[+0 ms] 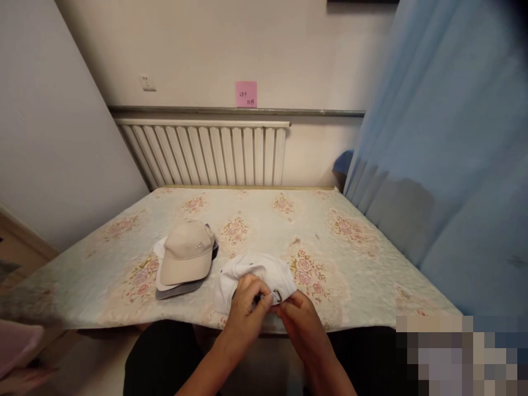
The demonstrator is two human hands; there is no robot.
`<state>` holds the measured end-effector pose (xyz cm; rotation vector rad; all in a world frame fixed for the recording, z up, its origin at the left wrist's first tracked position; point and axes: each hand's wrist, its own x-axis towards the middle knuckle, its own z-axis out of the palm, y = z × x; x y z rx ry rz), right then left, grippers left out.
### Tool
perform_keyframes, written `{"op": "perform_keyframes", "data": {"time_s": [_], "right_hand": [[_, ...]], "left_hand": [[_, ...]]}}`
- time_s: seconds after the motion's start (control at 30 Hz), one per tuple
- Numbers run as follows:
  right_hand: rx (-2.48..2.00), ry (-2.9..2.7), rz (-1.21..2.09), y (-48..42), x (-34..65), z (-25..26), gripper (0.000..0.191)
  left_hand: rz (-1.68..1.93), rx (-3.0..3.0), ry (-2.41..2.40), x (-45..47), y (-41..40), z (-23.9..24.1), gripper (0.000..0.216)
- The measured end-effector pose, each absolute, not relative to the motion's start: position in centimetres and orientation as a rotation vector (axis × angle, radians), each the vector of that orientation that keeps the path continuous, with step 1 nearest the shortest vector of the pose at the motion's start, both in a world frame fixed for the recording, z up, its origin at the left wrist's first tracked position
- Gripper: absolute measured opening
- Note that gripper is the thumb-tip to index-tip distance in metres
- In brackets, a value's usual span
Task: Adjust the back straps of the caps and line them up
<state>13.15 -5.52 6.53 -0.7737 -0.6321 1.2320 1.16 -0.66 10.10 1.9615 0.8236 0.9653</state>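
A white cap [252,270] lies at the near edge of the bench [350,242], which is covered with a pale cloth printed with pink flowers. Both hands are on the cap's near side. The left hand [245,309] has its fingers [259,290] curled closed over the cap's rim and strap. The right hand [300,318] pinches the same strap from the other side, fingertips closed on it just below a small metal buckle [276,296]. The two hands nearly touch each other at the buckle. To the left of the white cap, just beside it but not clearly touching, sits a stack of caps: a beige cap [186,252] on top with its peak pointing towards the person, a white one peeking out beneath it, and a grey peak [178,290] at the bottom. Behind the bench a white radiator [206,154] runs along the wall, with a pink sticky note [246,94] stuck above it and a wall socket [147,83] further left. A blue curtain [445,165] hangs along the right side.
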Motion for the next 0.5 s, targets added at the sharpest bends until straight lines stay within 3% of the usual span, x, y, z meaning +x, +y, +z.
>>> {"op": "perform_keyframes", "data": {"time_s": [0.5], "right_hand": [[-0.44, -0.466, 1.365, -5.19, 12.45, 7.17, 0.043]], "left_hand": [[0.832, 1.805, 0.807, 0.79, -0.25, 9.54, 0.017]]}}
